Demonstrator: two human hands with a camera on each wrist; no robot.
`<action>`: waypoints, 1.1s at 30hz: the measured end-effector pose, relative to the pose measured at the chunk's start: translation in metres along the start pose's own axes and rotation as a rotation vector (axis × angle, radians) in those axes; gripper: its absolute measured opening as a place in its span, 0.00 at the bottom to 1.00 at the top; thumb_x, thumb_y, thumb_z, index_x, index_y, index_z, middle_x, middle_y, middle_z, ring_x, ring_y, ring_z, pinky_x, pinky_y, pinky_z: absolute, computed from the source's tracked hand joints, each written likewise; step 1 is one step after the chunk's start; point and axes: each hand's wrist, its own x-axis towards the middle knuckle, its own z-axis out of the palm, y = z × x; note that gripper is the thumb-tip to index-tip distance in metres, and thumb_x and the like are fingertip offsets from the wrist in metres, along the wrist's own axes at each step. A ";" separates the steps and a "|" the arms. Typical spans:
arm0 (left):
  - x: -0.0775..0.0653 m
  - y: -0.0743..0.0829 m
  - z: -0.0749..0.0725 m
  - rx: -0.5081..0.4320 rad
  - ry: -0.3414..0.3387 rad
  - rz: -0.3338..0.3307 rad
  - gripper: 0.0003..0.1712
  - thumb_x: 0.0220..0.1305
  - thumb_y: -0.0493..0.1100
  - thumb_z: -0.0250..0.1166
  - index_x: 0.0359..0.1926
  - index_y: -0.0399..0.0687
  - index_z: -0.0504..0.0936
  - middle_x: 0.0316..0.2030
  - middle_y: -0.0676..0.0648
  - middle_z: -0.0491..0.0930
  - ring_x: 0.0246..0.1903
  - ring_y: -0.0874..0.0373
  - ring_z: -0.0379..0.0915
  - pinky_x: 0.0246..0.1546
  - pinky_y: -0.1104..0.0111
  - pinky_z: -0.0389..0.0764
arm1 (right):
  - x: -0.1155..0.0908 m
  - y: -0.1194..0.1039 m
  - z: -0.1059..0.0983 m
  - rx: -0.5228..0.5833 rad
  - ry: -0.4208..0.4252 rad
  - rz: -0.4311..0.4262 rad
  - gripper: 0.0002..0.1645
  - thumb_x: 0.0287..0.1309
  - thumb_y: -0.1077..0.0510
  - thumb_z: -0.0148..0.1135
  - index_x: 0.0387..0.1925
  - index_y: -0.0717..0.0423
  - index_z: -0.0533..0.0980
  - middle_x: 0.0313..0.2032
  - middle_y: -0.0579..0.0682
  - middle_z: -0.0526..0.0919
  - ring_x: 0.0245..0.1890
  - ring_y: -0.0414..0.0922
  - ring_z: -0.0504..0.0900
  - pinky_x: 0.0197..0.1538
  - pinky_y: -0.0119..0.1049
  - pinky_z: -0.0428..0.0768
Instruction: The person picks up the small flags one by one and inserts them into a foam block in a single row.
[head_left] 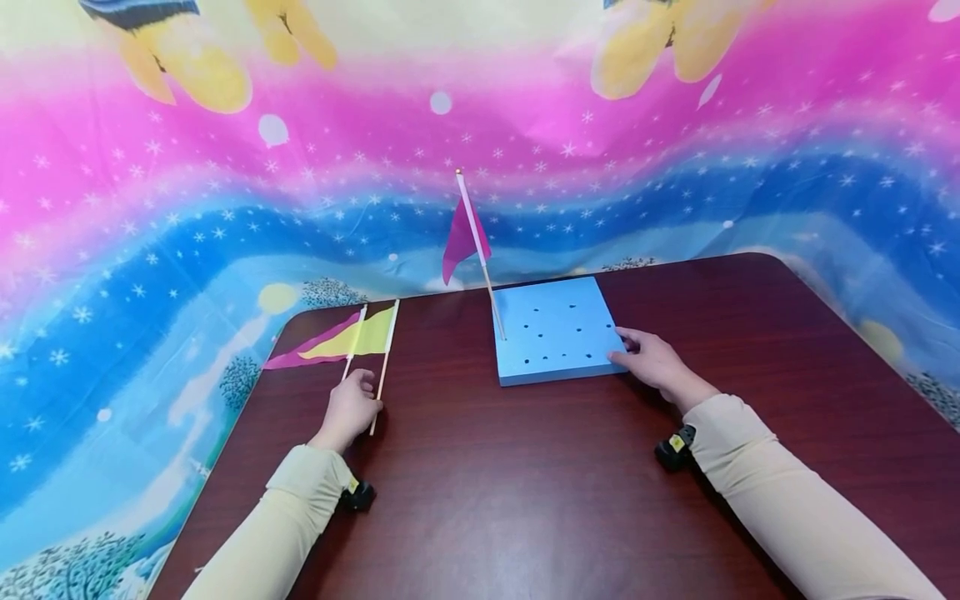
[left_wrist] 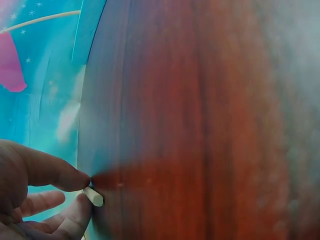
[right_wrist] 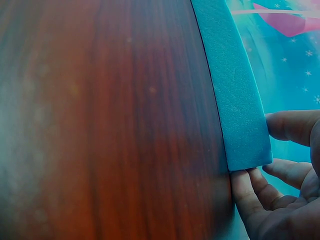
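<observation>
A: Where the left hand (head_left: 348, 410) closes, what sits between its fingertips?

B: A thin stick (left_wrist: 96, 198); the left wrist view shows its blunt, pale end poking out past thumb and finger, a detail the head view hardly gives.

A: And that stick carries?

B: A yellow flag (head_left: 380, 332), seen from the head, its cloth reaching leftward beyond the fingers and overlapping a magenta flag (head_left: 292, 360). Whether the fingers touch the magenta one's stick, I can't tell.

A: The right hand (head_left: 651, 358)?

B: It grips the near right corner of a blue block (head_left: 558, 343). The right wrist view adds the block's thick side, with fingers against its end.

A: Its top?

B: Only the head view shows the dark holes (head_left: 540, 336) left of those fingers. Farther left, a second magenta flag (head_left: 459, 242) stands tilted in the block; each wrist view catches just part of it.

A: Beneath?

B: A reddish-brown table (head_left: 525, 483).
</observation>
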 end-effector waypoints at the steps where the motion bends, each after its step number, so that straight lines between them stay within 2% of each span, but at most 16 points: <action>1: 0.000 0.000 0.000 0.000 0.004 -0.007 0.27 0.52 0.26 0.66 0.56 0.26 0.74 0.42 0.32 0.81 0.45 0.39 0.81 0.47 0.50 0.82 | 0.000 0.000 0.000 0.001 0.000 0.000 0.42 0.75 0.54 0.58 0.78 0.69 0.53 0.68 0.74 0.63 0.64 0.66 0.65 0.67 0.62 0.68; 6: 0.001 0.001 -0.003 0.023 -0.001 -0.007 0.27 0.51 0.27 0.65 0.55 0.25 0.75 0.34 0.38 0.85 0.36 0.44 0.83 0.43 0.55 0.83 | 0.000 0.000 0.000 0.008 0.000 0.003 0.42 0.75 0.54 0.57 0.78 0.69 0.52 0.68 0.73 0.63 0.64 0.66 0.65 0.67 0.62 0.68; 9: 0.003 0.000 -0.004 -0.027 -0.012 -0.019 0.27 0.51 0.27 0.64 0.55 0.22 0.74 0.32 0.38 0.85 0.32 0.47 0.83 0.38 0.58 0.83 | 0.000 0.001 0.000 0.007 -0.003 0.003 0.42 0.75 0.54 0.57 0.78 0.69 0.52 0.67 0.73 0.63 0.63 0.66 0.65 0.67 0.61 0.69; 12: 0.004 -0.002 -0.005 -0.115 -0.023 -0.055 0.26 0.51 0.28 0.63 0.53 0.20 0.74 0.31 0.37 0.85 0.29 0.50 0.81 0.33 0.63 0.82 | 0.000 0.001 0.001 0.005 -0.007 -0.001 0.42 0.75 0.54 0.57 0.78 0.69 0.52 0.67 0.73 0.63 0.63 0.66 0.65 0.67 0.61 0.69; 15: 0.005 -0.006 -0.006 -0.221 -0.050 -0.112 0.24 0.55 0.28 0.61 0.54 0.20 0.76 0.34 0.37 0.85 0.30 0.53 0.80 0.33 0.67 0.80 | -0.001 0.002 0.002 0.004 -0.005 -0.004 0.42 0.75 0.53 0.57 0.78 0.69 0.52 0.67 0.73 0.63 0.64 0.66 0.65 0.67 0.61 0.69; 20: 0.004 -0.014 -0.011 -0.492 -0.130 -0.216 0.22 0.64 0.25 0.58 0.58 0.16 0.74 0.35 0.43 0.82 0.30 0.60 0.76 0.34 0.73 0.78 | -0.002 0.005 0.005 0.012 -0.007 0.004 0.42 0.75 0.54 0.58 0.78 0.69 0.52 0.68 0.74 0.63 0.64 0.66 0.65 0.67 0.61 0.69; 24: 0.003 -0.016 -0.014 -0.672 -0.179 -0.240 0.24 0.66 0.23 0.55 0.61 0.11 0.68 0.32 0.47 0.80 0.27 0.64 0.75 0.33 0.75 0.79 | -0.002 0.006 0.005 0.019 -0.007 -0.003 0.42 0.75 0.54 0.58 0.78 0.70 0.53 0.68 0.74 0.63 0.64 0.66 0.65 0.67 0.61 0.70; 29: 0.005 -0.017 -0.016 -0.763 -0.192 -0.221 0.24 0.66 0.22 0.53 0.61 0.10 0.65 0.30 0.47 0.79 0.27 0.64 0.76 0.34 0.75 0.80 | -0.001 0.004 0.003 0.017 0.005 -0.018 0.42 0.75 0.54 0.58 0.77 0.70 0.53 0.67 0.73 0.64 0.62 0.65 0.66 0.66 0.60 0.70; 33: 0.008 -0.017 -0.016 -0.805 -0.211 -0.218 0.24 0.67 0.22 0.53 0.62 0.10 0.64 0.34 0.47 0.80 0.29 0.63 0.78 0.36 0.75 0.81 | -0.001 0.003 0.002 0.013 0.010 -0.015 0.42 0.74 0.54 0.58 0.77 0.70 0.53 0.66 0.73 0.65 0.61 0.64 0.66 0.66 0.60 0.70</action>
